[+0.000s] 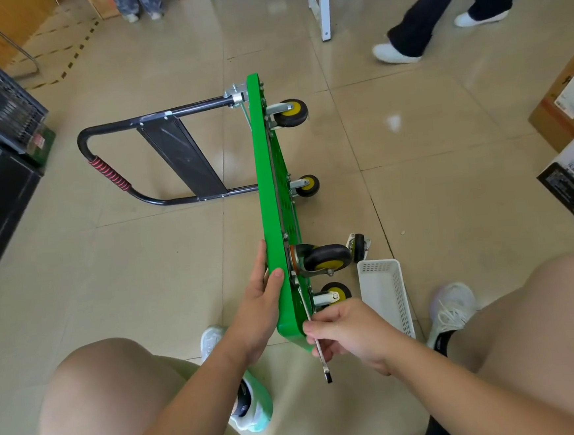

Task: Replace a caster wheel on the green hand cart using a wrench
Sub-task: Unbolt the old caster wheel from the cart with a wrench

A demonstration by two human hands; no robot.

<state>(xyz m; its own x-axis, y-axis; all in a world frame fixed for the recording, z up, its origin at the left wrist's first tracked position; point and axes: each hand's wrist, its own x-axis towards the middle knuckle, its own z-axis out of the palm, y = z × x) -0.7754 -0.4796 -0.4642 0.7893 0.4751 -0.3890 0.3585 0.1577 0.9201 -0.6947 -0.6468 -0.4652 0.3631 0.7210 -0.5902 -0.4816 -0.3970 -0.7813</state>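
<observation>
On the tiled floor the green hand cart (271, 170) lies tipped on its side, the left hand (261, 298) clasping its deck edge and the right hand (353, 332) gripping the wrench (324, 365) at the nearest caster's (334, 294) mounting bolts, so turning a nut is probably next.

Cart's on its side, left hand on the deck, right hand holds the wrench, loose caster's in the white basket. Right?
One error: the head view shows the loose caster on the floor just beyond the white basket, not in it. Rest holds: cart on its side, left hand on the deck, right hand holding the wrench.
</observation>
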